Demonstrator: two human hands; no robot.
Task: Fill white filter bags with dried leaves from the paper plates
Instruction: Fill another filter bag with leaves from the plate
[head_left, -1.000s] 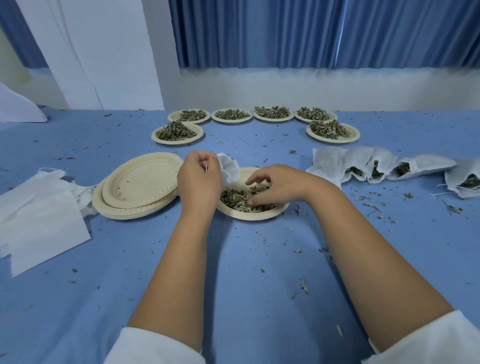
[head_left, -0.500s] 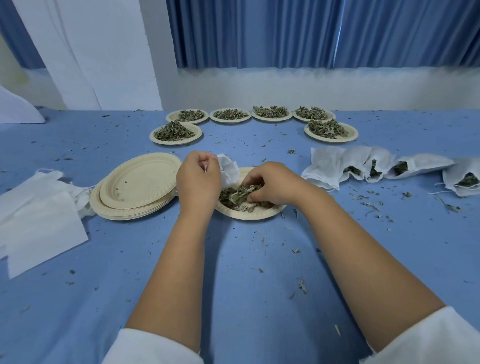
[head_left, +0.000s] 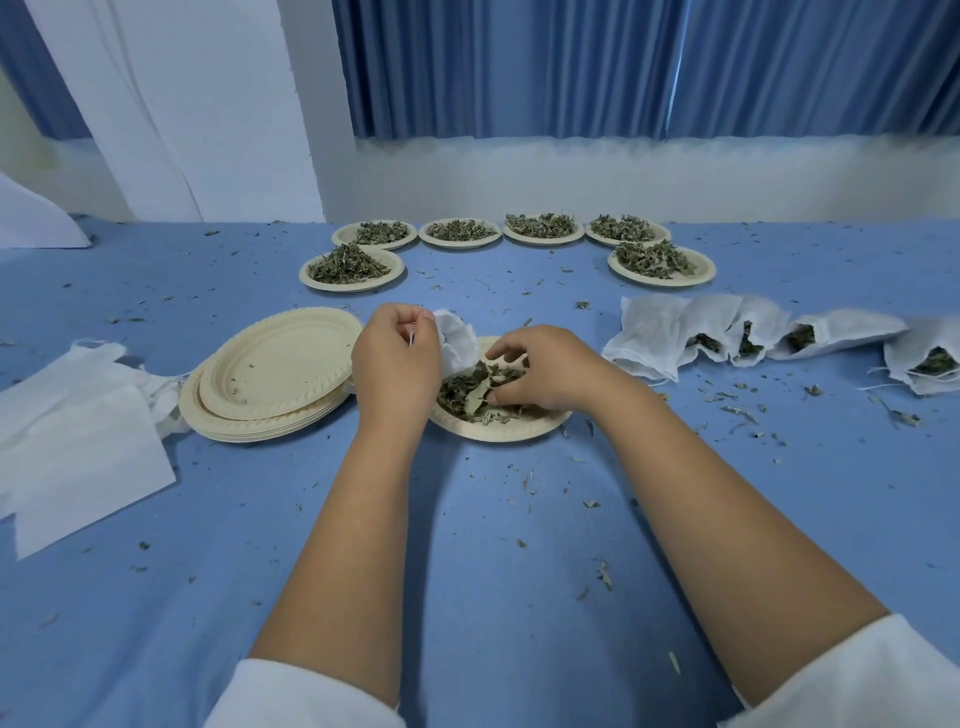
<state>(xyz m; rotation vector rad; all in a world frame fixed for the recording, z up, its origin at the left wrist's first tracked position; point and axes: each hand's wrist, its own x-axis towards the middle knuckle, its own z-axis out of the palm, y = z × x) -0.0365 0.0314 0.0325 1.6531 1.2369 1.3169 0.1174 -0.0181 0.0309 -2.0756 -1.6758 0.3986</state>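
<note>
My right hand, flat on the paper plate a second ago, now pinches a clump of dried leaves beside the filter bag gripped in my left hand, ready for stuffing.

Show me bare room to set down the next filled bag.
Freest: the blue cloth near-left, between the white sheets and the working plate; only crumbs. Also the strip between the plate stack and the far leaf plates. Crowded: right, by the filled bags.
</note>
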